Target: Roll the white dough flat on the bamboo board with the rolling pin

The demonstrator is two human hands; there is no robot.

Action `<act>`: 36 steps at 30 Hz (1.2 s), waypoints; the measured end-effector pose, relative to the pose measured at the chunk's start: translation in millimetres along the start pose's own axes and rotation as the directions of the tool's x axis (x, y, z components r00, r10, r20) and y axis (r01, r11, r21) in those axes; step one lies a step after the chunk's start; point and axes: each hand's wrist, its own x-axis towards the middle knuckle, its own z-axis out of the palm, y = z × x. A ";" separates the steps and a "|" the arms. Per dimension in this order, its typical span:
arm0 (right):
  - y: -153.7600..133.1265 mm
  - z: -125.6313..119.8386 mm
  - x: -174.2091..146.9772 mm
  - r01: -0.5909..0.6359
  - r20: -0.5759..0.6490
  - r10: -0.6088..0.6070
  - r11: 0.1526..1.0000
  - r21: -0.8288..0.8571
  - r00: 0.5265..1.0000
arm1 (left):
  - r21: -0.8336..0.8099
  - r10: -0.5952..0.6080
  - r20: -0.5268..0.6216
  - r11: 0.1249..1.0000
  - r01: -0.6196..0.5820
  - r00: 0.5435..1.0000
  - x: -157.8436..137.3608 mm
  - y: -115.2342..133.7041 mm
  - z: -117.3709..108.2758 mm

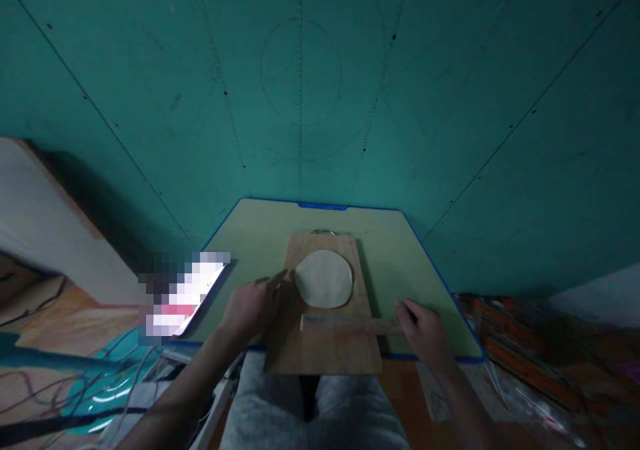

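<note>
Wooden, the rolling pin [345,325] spans the near half of the board [325,358], its long axis left to right, free end pointing left; the right hand [421,331] is closed round the other end. Round dough [324,279] lies flat just beyond. The left hand [253,305] points its index finger toward the dough, other fingers curled; I cannot tell whether it holds anything.

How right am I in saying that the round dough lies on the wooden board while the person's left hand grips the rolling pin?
Not quite: the head view shows the right hand gripping the rolling pin. The round dough does lie on the wooden board.
</note>
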 end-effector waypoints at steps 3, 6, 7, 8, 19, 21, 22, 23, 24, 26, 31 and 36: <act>-1.0 0.2 0.5 -0.005 0.001 0.005 1.000 0.000 1.000 | 0.005 0.056 -0.016 0.998 -0.056 0.998 5.9 5.6 -1.0; -1.0 0.2 0.3 -0.021 0.012 0.021 1.000 0.013 1.000 | 0.034 0.104 0.010 0.994 -0.104 0.995 12.2 13.8 -3.0; -0.9 0.1 0.1 -0.022 0.015 0.022 1.000 0.016 1.000 | 0.040 0.104 0.010 0.994 -0.104 0.995 13.6 16.0 -3.8; -0.8 0.0 0.0 -0.021 0.018 0.021 1.000 0.018 1.000 | 0.040 0.101 0.007 0.994 -0.101 0.995 14.6 17.7 -4.5; 0.3 -0.3 0.5 -0.008 0.003 0.008 1.000 0.022 1.000 | -0.002 0.103 0.004 0.995 -0.103 0.995 17.7 11.7 -7.7; -1.8 -2.1 1.1 0.000 -0.004 0.000 1.000 0.020 1.000 | -0.099 0.061 -0.065 0.993 -0.068 0.996 7.8 5.8 -13.7; -4.1 -3.0 2.5 0.014 -0.009 -0.013 1.000 0.017 1.000 | -0.172 0.034 -0.117 0.984 -0.054 0.993 -0.4 4.1 -16.6; -7.6 -3.5 5.2 0.034 -0.012 -0.034 0.999 0.015 0.999 | -0.251 0.002 -0.173 0.967 -0.046 0.985 -10.2 3.9 -18.9; -12.3 -3.3 9.4 0.061 -0.016 -0.060 0.998 0.013 0.998 | -0.320 0.000 -0.208 0.945 -0.068 0.978 -20.9 5.1 -20.3; -24.6 0.1 22.9 0.135 -0.017 -0.135 0.991 0.010 0.991 | -0.396 0.064 -0.207 0.907 -0.143 0.976 -40.8 10.9 -19.5; -57.4 30.2 72.7 0.306 0.043 -0.305 0.952 -0.018 0.951 | -0.401 0.184 -0.303 0.866 -0.300 0.935 -53.9 18.7 6.5; -74.9 68.8 107.0 0.392 0.154 -0.372 0.911 -0.130 0.915 | -0.186 0.190 -0.483 0.932 -0.312 0.855 -38.7 8.6 36.9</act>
